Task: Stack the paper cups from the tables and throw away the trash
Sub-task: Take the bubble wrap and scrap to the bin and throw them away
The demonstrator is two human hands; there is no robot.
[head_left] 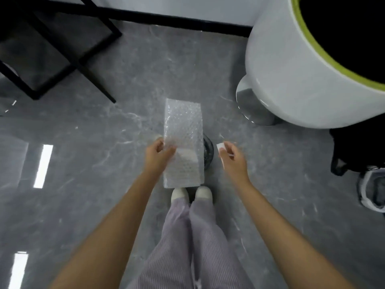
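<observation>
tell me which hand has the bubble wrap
The left hand pinches the bubble wrap; the right hand holds only a small white scrap.

I see a glossy grey marble-patterned floor (104, 163) with pale veins and bright strip-light reflections (43, 165) at my left. A black metal frame of thin angled legs (91, 74) stands on it at the upper left. At the upper right, a shiny chrome disc base (250, 109) sits on the floor under a white round tub seat with a green rim (291, 69). Just below that, at the right edge, lies a black fabric bag (358, 151), and beside it a white-and-grey item (373, 195) I cannot identify. A pair of white shoes (180, 195) stands near the centre. Beyond them, a dark round object (209, 151) sits on the floor, half hidden by a clear bubble-wrap sheet (183, 130).
</observation>
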